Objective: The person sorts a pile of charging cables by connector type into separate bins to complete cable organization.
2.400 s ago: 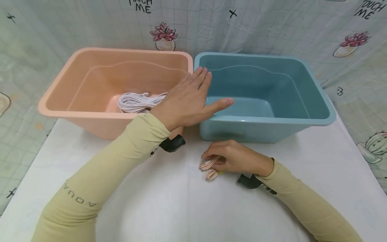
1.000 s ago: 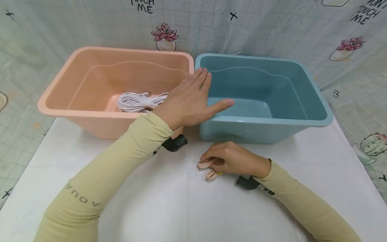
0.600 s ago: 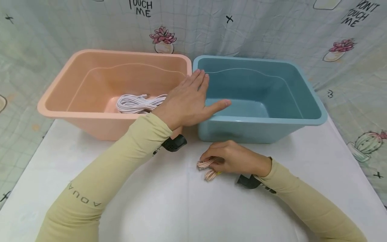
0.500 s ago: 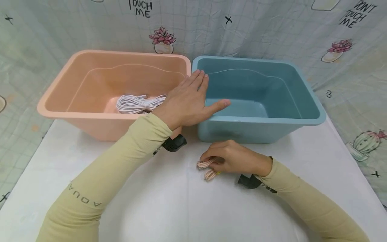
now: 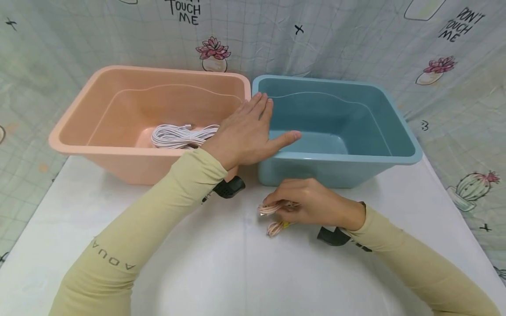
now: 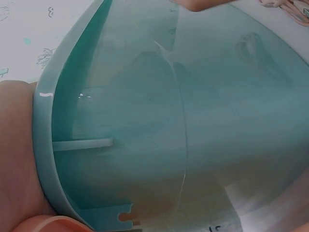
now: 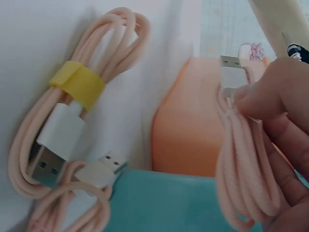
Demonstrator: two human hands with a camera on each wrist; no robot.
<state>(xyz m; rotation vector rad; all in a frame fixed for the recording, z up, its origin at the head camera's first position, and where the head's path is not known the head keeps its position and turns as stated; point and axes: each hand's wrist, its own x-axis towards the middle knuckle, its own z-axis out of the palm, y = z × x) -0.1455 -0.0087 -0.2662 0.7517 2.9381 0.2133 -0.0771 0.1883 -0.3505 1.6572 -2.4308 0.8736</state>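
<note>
A pink cable (image 7: 246, 164) is in the grasp of the right hand (image 5: 312, 202) just in front of the blue bin (image 5: 340, 158), thumb pressed by the plug (image 7: 235, 77), probably to keep its loops together. Near it on the table (image 5: 193, 267) lies other pink cord (image 7: 36, 113), bundled by a yellow strap (image 7: 77, 86). The left hand (image 5: 245, 131), fingers straight and thumb spread, lies across the bins' neighbouring rims, perhaps steadying them; white cables (image 5: 174, 136) rest in the orange bin (image 5: 122, 169).

Soft shadows lie on the bright white table (image 5: 197, 276), while wrist views (hazy, greyish) look dimmer.
</note>
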